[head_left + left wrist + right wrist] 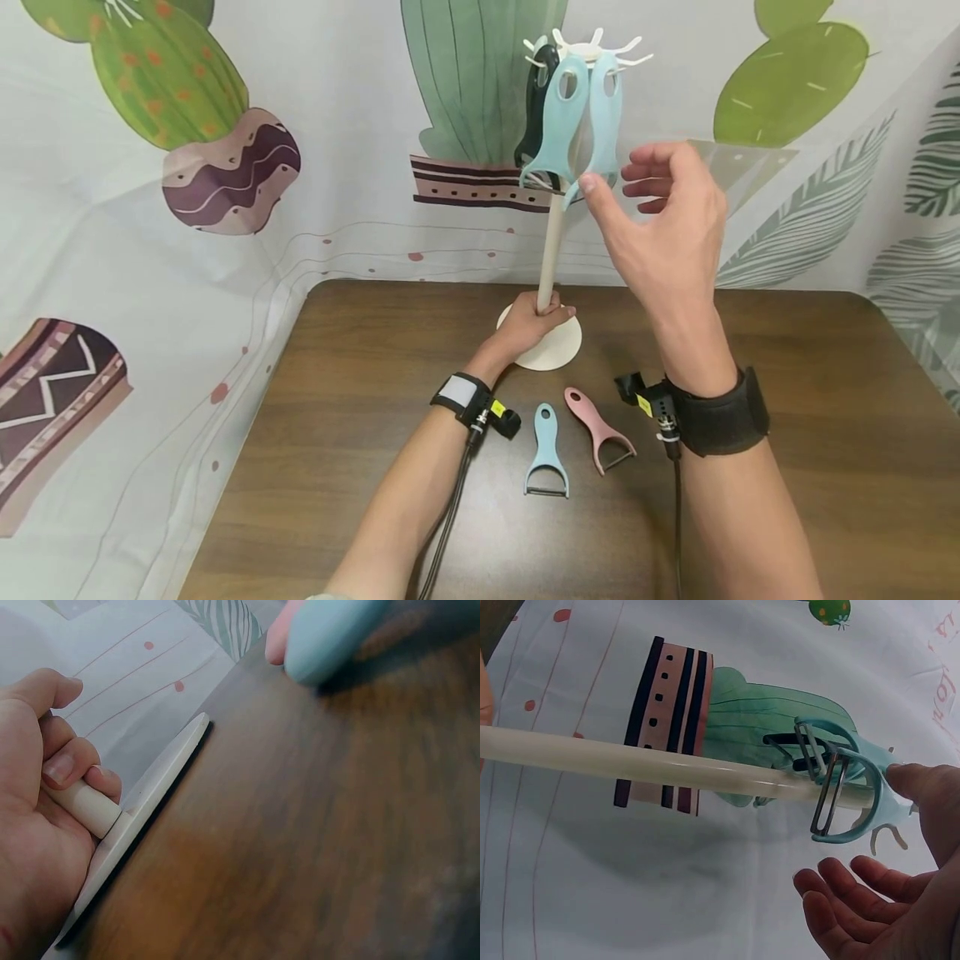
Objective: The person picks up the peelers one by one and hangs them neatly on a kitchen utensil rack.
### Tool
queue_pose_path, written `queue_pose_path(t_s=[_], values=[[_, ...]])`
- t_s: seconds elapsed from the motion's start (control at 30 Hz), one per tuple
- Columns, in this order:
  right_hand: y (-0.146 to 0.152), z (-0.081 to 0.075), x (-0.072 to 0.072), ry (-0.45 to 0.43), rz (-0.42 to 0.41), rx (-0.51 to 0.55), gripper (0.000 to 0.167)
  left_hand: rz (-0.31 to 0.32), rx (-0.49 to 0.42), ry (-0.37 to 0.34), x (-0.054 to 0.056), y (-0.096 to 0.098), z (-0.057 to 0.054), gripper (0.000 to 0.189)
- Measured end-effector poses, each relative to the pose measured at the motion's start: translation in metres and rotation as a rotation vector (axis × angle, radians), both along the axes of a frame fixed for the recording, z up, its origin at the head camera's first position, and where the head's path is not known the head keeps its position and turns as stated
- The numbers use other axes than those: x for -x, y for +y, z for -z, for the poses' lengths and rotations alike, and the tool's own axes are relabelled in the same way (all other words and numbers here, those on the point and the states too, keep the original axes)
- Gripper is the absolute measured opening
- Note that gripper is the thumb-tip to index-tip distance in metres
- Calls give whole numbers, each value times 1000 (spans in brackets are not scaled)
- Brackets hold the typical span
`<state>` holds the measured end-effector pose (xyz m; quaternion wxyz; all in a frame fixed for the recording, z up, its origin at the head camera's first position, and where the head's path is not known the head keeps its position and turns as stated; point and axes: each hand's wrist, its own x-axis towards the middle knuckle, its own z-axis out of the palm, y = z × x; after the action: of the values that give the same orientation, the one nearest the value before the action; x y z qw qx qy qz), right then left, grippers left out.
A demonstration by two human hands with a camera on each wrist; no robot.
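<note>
My left hand (527,321) grips the cream pole (552,242) of an upright rack, low down, just above its round base (558,348). Hooks (597,37) ring the rack's top. A black peeler (536,108) and two light blue peelers (564,125) hang there, blades downward. By the right-hand blue peeler (606,112) is my right hand (671,212), its thumb at the peeler's lower end and its other fingers loosely bent and apart from it. In the right wrist view the thumb (911,780) appears to touch the blue peeler (877,806).
On the brown table (337,417), between my forearms, lie another light blue peeler (546,442) and a pink peeler (591,417). A cactus-print cloth (352,125) hangs behind the table. Cables (452,508) run from both wrist cameras along my arms.
</note>
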<state>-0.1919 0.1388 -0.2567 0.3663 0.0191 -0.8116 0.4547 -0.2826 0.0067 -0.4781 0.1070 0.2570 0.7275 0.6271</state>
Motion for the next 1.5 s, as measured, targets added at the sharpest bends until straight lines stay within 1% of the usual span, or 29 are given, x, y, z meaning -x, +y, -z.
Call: queue_pose_path(t_s=[0.03,0.13,0.27,0.37,0.57,0.77,0.97,1.27,1.5], values=[[1,2,-1,-4,2,-5,47,-4,1,0,0,0,0,39],[3,6,-2,-14,10,-18,51,-15,17,-2,5,2,9,38],[6,14,-2,-9,16,-40,52,-38,22,-8,15,6,26,40],[8,21,-2,-13,21,-57,52,-41,10,3,17,6,30,42],[13,36,0,-37,13,-66,50,-23,-13,27,18,5,30,43],[17,50,-1,-58,-2,-89,51,-31,-1,22,18,5,30,42],[21,61,-6,-122,4,-125,50,-33,15,3,18,6,29,40],[24,80,-14,-155,39,-203,50,-35,-10,9,18,6,30,42],[24,100,-21,-183,14,-267,48,-26,-22,34,17,5,31,43]])
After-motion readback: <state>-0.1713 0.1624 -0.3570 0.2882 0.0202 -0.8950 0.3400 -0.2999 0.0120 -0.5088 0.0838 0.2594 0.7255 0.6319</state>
